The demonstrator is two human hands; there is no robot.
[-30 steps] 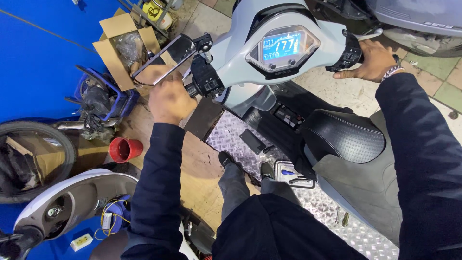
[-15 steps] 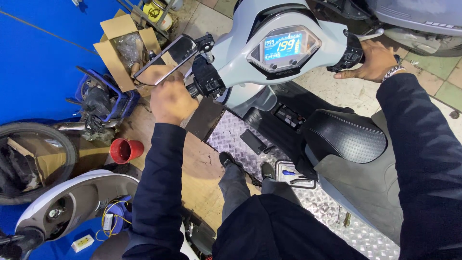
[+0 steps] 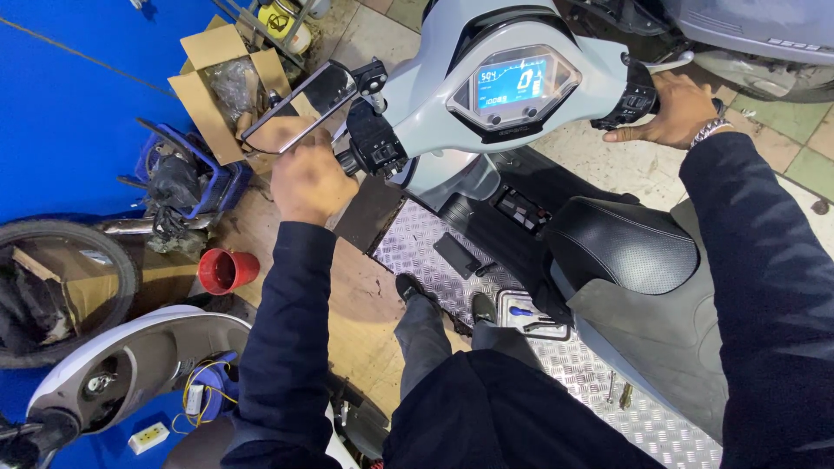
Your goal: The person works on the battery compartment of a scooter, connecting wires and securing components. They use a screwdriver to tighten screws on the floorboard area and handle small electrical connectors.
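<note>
While hands grip handlebars, cardboard box holds bagged parts.

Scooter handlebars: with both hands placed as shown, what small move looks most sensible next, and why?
Probably ease the right hand off its grip a little while the left hand steadies the other end. Both hands are closed on the handlebar grips of the grey scooter, the lit display faces the person, and the person stands beside the seat, not on it.
</note>
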